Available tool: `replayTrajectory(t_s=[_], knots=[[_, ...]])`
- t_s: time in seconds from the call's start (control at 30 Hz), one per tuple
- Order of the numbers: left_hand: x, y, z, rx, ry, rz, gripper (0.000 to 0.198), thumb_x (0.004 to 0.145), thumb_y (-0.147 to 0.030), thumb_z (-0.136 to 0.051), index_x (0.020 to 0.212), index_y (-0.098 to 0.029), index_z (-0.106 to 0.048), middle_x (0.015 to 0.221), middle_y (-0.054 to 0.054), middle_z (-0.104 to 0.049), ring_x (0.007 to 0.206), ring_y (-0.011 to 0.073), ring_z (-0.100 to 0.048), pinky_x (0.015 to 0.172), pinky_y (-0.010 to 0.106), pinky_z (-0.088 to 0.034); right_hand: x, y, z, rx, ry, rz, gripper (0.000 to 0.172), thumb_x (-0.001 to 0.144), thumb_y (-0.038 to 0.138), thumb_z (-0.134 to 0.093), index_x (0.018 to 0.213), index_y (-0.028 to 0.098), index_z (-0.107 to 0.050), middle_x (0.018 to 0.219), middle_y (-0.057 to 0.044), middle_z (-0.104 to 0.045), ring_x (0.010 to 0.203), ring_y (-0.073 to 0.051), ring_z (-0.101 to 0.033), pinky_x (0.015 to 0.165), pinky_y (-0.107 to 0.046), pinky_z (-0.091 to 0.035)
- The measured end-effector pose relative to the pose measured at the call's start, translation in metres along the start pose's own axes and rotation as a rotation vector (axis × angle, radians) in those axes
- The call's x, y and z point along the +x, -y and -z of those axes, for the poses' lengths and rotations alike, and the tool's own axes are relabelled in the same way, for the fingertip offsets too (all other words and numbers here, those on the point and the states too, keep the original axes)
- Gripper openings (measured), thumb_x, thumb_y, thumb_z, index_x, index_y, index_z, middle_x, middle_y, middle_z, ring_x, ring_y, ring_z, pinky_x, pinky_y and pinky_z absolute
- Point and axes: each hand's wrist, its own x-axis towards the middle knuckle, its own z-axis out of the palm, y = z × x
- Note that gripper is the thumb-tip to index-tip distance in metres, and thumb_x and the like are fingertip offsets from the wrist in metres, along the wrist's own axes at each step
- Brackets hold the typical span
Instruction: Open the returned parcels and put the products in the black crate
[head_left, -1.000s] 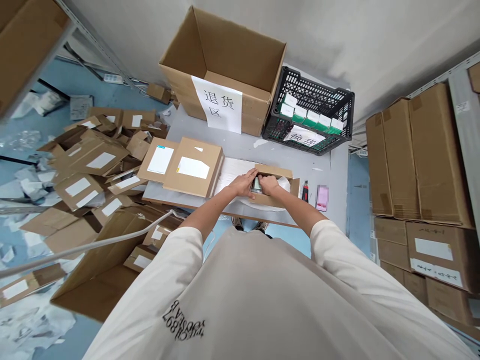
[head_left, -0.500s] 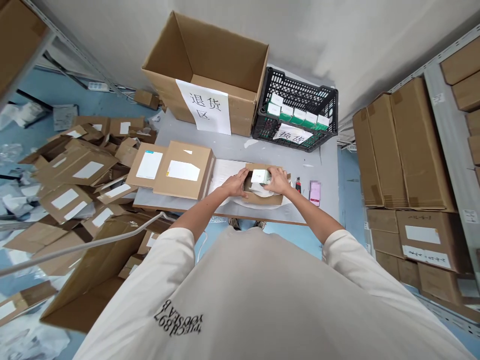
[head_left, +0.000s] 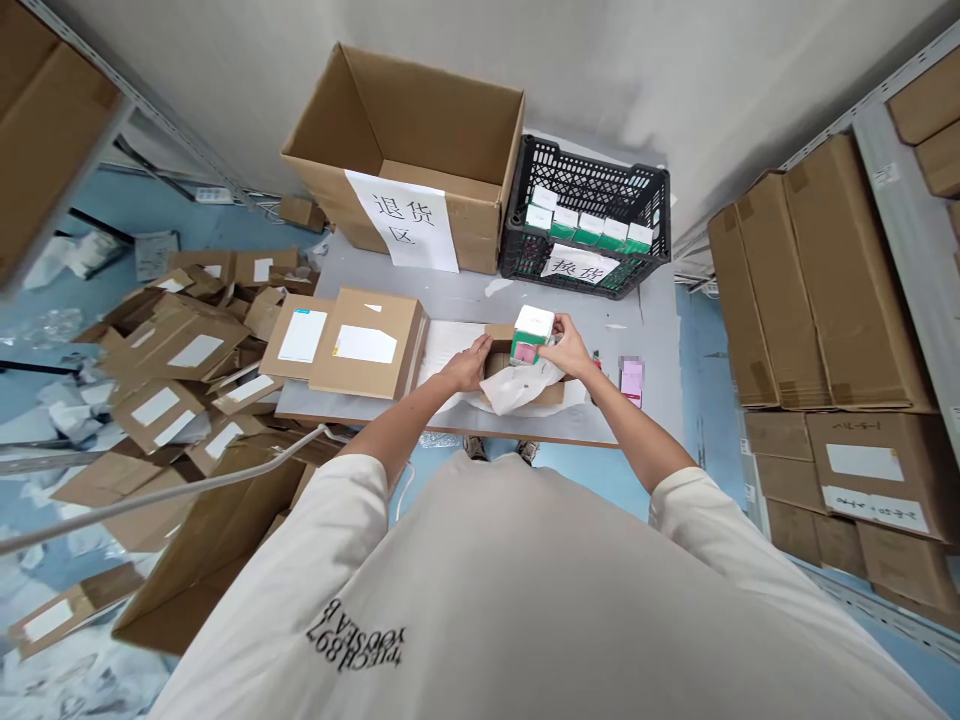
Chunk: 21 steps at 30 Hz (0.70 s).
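My right hand (head_left: 568, 347) is closed around a small green-and-white box (head_left: 531, 334) with a pink patch on its side, held above an open cardboard box (head_left: 501, 362). White wrapping (head_left: 517, 388) hangs below the small box and lies partly over the carton. On the carton's left wall, my left hand (head_left: 469, 365) grips the edge, its fingers partly hidden. The carton rests on a white sheet (head_left: 442, 345) on the grey table.
Two closed parcels (head_left: 365, 372) lie left of the carton. Behind stand a large open box (head_left: 472, 215) and a black crate (head_left: 637, 262) holding several green-and-white boxes. A phone (head_left: 631, 380) lies at right. Flattened cartons (head_left: 172, 350) pile up on the left floor.
The small box has come up out of the carton in my right hand, pulling the white wrapping with it. My left hand stays at the carton's left side.
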Motion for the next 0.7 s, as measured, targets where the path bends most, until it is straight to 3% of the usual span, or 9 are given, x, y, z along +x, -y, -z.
replayTrajectory(t_s=[0.1, 0.3, 0.43, 0.53, 0.7], knots=[[0.003, 0.000, -0.003, 0.015, -0.008, 0.031, 0.143, 0.083, -0.068, -0.085, 0.191, -0.022, -0.004, 0.198, 0.022, -0.008, 0.159, 0.0476, -0.060, 0.124, 0.047, -0.054, 0.008, 0.002, 0.007, 0.191, -0.059, -0.010, 0.071, 0.069, 0.055, -0.097, 0.121, 0.028, -0.057, 0.123, -0.009, -0.078, 0.115, -0.029, -0.071, 0.107, -0.047, -0.061], [0.006, 0.000, -0.004, 0.030, 0.012, 0.044, 0.155, 0.075, -0.069, -0.093, 0.191, -0.023, 0.000, 0.198, 0.023, -0.006, 0.158, 0.0485, -0.060, 0.121, 0.047, -0.054, 0.024, 0.002, 0.026, 0.254, -0.160, 0.020, 0.075, 0.068, 0.057, -0.103, 0.118, 0.027, -0.056, 0.117, -0.008, -0.077, 0.113, -0.029, -0.071, 0.106, -0.050, -0.063], [0.003, -0.002, -0.002, 0.052, 0.001, 0.044, 0.140, 0.085, -0.063, -0.085, 0.191, -0.021, -0.005, 0.198, 0.022, -0.007, 0.157, 0.0474, -0.061, 0.122, 0.046, -0.053, 0.039, -0.004, 0.047, 0.298, -0.267, 0.069, 0.074, 0.074, 0.060, -0.101, 0.123, 0.027, -0.056, 0.119, -0.008, -0.076, 0.116, -0.028, -0.072, 0.105, -0.049, -0.065], [0.001, -0.003, 0.000, 0.069, -0.002, 0.040, 0.119, 0.095, -0.046, -0.073, 0.191, -0.019, -0.008, 0.198, 0.022, -0.008, 0.161, 0.0466, -0.058, 0.126, 0.049, -0.050, 0.051, -0.014, 0.070, 0.290, -0.386, 0.101, 0.074, 0.077, 0.058, -0.099, 0.128, 0.027, -0.056, 0.124, -0.008, -0.076, 0.120, -0.028, -0.073, 0.107, -0.050, -0.065], [0.000, -0.002, 0.009, 0.094, 0.013, 0.027, 0.109, 0.096, -0.028, -0.060, 0.191, -0.021, -0.007, 0.198, 0.022, -0.012, 0.168, 0.0454, -0.048, 0.130, 0.060, -0.044, 0.052, -0.048, 0.105, 0.189, -0.556, 0.061, 0.069, 0.075, 0.046, -0.095, 0.127, 0.025, -0.055, 0.126, -0.008, -0.074, 0.119, -0.028, -0.071, 0.112, -0.051, -0.061]])
